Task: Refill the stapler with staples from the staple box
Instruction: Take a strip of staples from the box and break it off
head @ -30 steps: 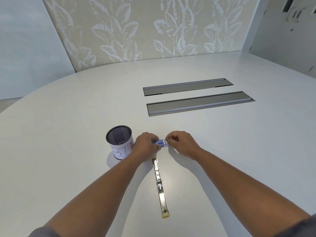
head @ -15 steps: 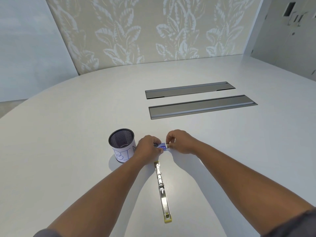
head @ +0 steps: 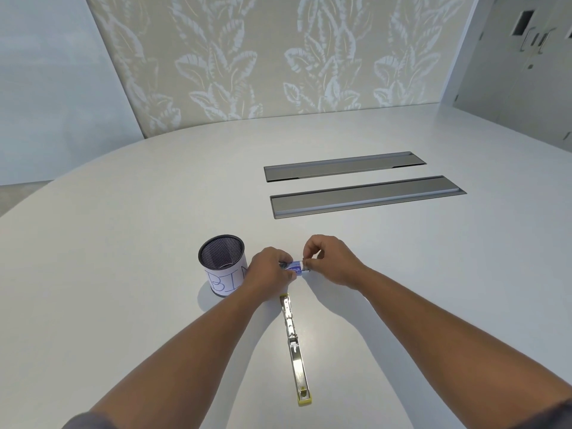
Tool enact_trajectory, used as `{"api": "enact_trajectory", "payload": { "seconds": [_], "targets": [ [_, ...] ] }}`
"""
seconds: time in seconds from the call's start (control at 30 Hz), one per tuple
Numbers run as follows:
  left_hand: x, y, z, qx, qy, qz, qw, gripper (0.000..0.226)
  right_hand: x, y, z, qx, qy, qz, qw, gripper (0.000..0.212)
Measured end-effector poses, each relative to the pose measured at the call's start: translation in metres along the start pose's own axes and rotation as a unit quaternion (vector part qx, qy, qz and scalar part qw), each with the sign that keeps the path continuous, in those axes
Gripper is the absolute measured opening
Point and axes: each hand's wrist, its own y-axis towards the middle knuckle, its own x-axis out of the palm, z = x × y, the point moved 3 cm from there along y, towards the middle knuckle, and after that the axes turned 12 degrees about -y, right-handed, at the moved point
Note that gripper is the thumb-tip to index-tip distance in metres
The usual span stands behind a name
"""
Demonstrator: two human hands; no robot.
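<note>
Blue and white cardboard marks the staple box (head: 294, 267), which sits between my two hands just above the bench (head: 123, 274). My left hand (head: 268, 277) grasps the left end of the box with fingers curled round it. My right hand (head: 331, 261) pinches the right end, thumb and forefinger closed on a small pale part there; whether that part is a flap, a tray or staples is too small to tell. Both forearms reach in from the near edge, with a grey sleeve showing at each near corner of the view.

The stapler (head: 294, 348) lies directly near of the box, swung fully open into one long flat strip. Its metal channel faces up, and a yellow-green tip shows at the near end. The far end lies just beside my left hand.

A black mesh cup (head: 223, 264) stands upright just left of my left hand. A white paper label with blue hand-drawn letters wraps its side.

Two long grey recessed panels (head: 365, 196) lie flush in the bench, farther off and to the right. A wall with a pale leaf pattern (head: 278, 57) rises beyond the far edge.
</note>
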Motion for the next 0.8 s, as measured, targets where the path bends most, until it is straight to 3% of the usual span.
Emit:
{"api": "enact_trajectory", "payload": {
  "seconds": [0.1,0.23,0.47,0.8],
  "targets": [
    [0.000,-0.001,-0.001,-0.004,-0.003,0.000,1.000,0.025,-0.001,-0.001,0.004,0.034,0.096,0.013,0.995,0.015],
    [0.000,-0.001,0.000,-0.005,-0.003,0.000,1.000,0.025,0.000,-0.002,0.008,0.052,0.125,0.007,0.991,0.013],
    [0.000,-0.002,-0.001,-0.001,-0.002,0.004,1.000,0.026,0.004,0.001,0.012,0.071,0.094,0.009,0.993,0.016],
    [0.000,-0.003,-0.001,0.000,-0.005,0.010,1.000,0.028,0.008,0.010,0.010,0.033,-0.017,0.003,0.999,0.019]
  ]
}}
